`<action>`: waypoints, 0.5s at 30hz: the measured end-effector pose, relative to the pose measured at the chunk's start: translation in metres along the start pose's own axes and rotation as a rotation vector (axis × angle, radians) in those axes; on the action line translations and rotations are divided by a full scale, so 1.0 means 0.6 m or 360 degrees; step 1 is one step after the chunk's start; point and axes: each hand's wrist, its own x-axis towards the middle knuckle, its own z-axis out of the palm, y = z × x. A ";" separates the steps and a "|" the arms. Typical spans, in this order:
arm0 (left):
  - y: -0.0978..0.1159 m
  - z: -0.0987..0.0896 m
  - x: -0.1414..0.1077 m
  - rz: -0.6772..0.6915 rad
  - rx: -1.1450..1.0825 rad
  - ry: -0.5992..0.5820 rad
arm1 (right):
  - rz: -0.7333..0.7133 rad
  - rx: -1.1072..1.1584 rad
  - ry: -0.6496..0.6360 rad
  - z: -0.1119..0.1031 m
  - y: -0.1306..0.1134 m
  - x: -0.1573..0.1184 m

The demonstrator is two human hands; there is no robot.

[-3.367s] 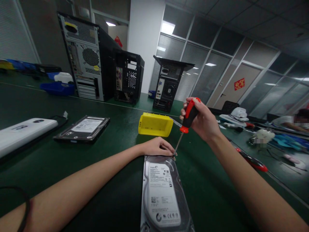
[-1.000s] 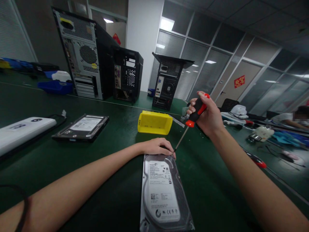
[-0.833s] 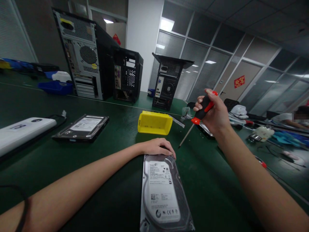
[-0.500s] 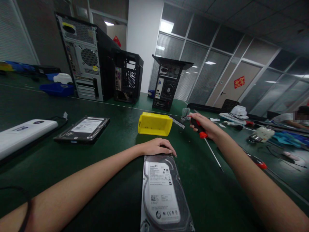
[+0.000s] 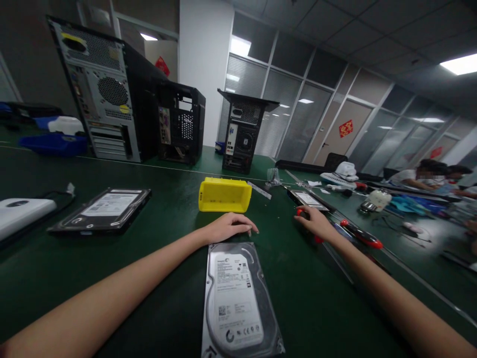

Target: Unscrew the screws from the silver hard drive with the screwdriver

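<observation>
A silver hard drive (image 5: 238,298) with a white label lies flat on the green table, its lower end cut off by the picture's bottom edge. My left hand (image 5: 230,227) is just past its far end, fingers apart and holding nothing. To the right, my right hand (image 5: 316,223) is closed on a red and black screwdriver (image 5: 319,239), held low at the table with its shaft pointing toward me. Beyond my left hand is a yellow bin (image 5: 225,195). A second hard drive (image 5: 106,209) lies at the left.
Computer cases (image 5: 100,94) stand at the back left, with another case (image 5: 243,134) at the back centre. Right of my right hand lie another screwdriver (image 5: 361,233), a drive (image 5: 307,199) and cables. People sit at the far right.
The view has turned right. My right hand has lowered the screwdriver toward the table. My left hand has come slightly away from the drive's far end.
</observation>
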 end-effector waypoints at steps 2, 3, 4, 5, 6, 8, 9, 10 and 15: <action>0.000 0.000 -0.001 -0.0019 -0.0014 -0.0009 | -0.0085 -0.0068 0.0053 0.010 0.011 -0.007; -0.001 0.000 -0.001 -0.0025 -0.0023 -0.0012 | -0.0125 -0.0083 0.0069 0.014 0.014 -0.010; -0.002 0.000 -0.001 -0.0030 -0.0032 -0.0014 | -0.0165 -0.0085 0.0085 0.017 0.015 -0.014; -0.003 0.000 -0.001 -0.0033 -0.0043 -0.0016 | -0.0207 -0.0075 0.0106 0.019 0.013 -0.019; -0.004 0.001 -0.001 -0.0033 -0.0056 -0.0017 | -0.0251 -0.0053 0.0136 0.019 0.006 -0.024; -0.006 0.001 0.001 -0.0033 -0.0085 -0.0018 | -0.0364 0.0030 0.0218 0.013 -0.022 -0.040; -0.007 0.001 0.002 -0.0032 -0.0099 -0.0018 | -0.0441 0.0095 0.0258 0.007 -0.043 -0.053; -0.008 0.002 0.003 -0.0031 -0.0111 -0.0017 | -0.0532 0.0172 0.0275 0.001 -0.068 -0.070; -0.015 0.004 0.008 -0.0019 -0.0156 -0.0020 | -0.1089 0.0917 -0.0215 -0.022 -0.166 -0.225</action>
